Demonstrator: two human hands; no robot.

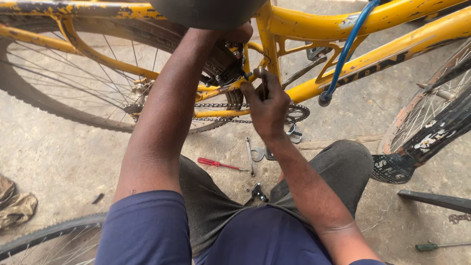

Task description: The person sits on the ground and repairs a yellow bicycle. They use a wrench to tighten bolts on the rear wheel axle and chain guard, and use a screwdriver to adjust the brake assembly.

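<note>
I crouch beside a yellow bicycle frame (pixel 373 54). My left hand (pixel 236 35) reaches up under the dark saddle (pixel 208 11) and closes on a black metal fitting (pixel 223 64) clamped by the seat tube; the saddle hides part of the fingers. Lower down, my right hand (pixel 267 105) grips a thin metal spanner (pixel 264 78) with its tip against that fitting. The chain (pixel 216 105) and chainring (pixel 298 113) run just below both hands.
On the concrete by my knees lie a red-handled screwdriver (pixel 216 163), a slim spanner (pixel 249 156) and a small black bracket (pixel 258 192). The rear wheel (pixel 64 78) is left and another wheel (pixel 431 113) right, with a blue cable (pixel 343 54), a green-handled screwdriver (pixel 431 246) and a rag (pixel 14 206).
</note>
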